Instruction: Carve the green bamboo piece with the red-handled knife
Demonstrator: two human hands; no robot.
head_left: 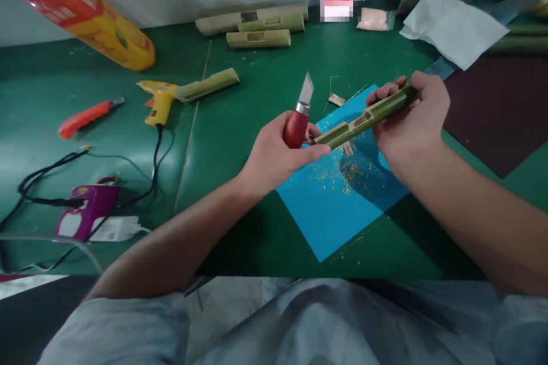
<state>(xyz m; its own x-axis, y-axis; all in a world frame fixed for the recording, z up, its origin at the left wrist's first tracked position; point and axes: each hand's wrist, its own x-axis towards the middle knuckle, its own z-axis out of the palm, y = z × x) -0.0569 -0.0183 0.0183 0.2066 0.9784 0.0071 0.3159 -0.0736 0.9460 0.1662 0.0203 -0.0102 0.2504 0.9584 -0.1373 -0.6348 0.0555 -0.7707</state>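
A green bamboo tube [371,116] with a rectangular notch cut in its upper side is held tilted in the air, its right end higher. My left hand [274,151] is closed, pinching the tube's left end between thumb and fingers. A carving knife with a red handle [296,127] also sits in that hand, its slanted blade pointing up and away from the tube. My right hand [413,120] grips the tube's right end, thumb on top and fingers behind. Beneath both hands lies a blue sheet [325,222] strewn with bamboo shavings and small chips.
More notched bamboo tubes [258,39] lie at the back. To the left are a yellow glue gun [160,100], an orange utility knife [88,118], a purple power adapter [88,211] with cables, and a leaning bottle [89,17]. A white tissue [454,25] and dark sheet [499,120] lie right.
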